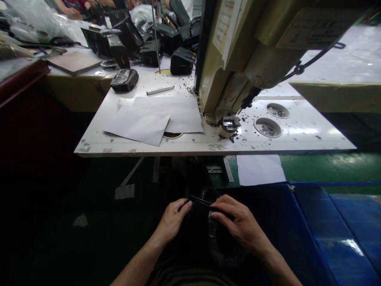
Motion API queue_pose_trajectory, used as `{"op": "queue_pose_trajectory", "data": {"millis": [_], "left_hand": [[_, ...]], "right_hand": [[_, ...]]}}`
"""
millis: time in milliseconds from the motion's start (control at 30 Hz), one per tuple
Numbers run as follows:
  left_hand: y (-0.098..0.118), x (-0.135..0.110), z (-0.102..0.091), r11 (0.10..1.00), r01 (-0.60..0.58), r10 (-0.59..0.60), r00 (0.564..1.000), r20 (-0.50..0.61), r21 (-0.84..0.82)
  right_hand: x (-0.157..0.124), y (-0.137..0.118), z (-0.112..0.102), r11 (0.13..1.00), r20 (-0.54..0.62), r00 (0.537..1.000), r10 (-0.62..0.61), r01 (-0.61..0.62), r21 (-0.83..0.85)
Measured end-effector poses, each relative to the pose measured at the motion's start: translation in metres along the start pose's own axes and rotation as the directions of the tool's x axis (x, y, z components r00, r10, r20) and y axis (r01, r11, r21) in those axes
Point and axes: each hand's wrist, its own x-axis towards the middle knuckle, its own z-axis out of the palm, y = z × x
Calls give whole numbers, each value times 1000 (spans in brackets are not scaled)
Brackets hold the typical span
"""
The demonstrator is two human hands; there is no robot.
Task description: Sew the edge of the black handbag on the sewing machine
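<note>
Low over my lap, below the table's front edge, both hands grip a black bag (201, 201). Its two thin upper edges show between my fingers, while its lower part is lost in the dark. My left hand (174, 217) pinches the left end between thumb and fingers. On the other end, my right hand (235, 218) has its fingers over the edge and its thumb beneath. A dark loop handle (214, 248) wrapped in clear plastic hangs under my right hand.
Ahead stands a post machine (230, 123) on a white table (184, 146), with paper sheets (139, 125), a marker (160, 90) and a small black pouch (124, 80). Black bags (182, 61) crowd the back table, near other people's arms (70, 11). Blue boxes (333, 230) sit right.
</note>
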Motion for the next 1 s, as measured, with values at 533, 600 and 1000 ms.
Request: {"op": "queue_pose_trajectory", "data": {"millis": [533, 600, 1000], "left_hand": [[64, 12, 24, 977, -205, 205, 979, -5, -61], [73, 14, 27, 970, -239, 240, 971, 15, -40], [171, -12, 34, 763, -575, 515, 817, 260, 295]], "right_hand": [[-31, -51, -53, 975, -187, 965, -185, 156, -161], [-34, -59, -66, 977, -168, 968, -185, 162, -142], [-26, -81, -120, 963, -131, 955, -267, 262, -57]]}}
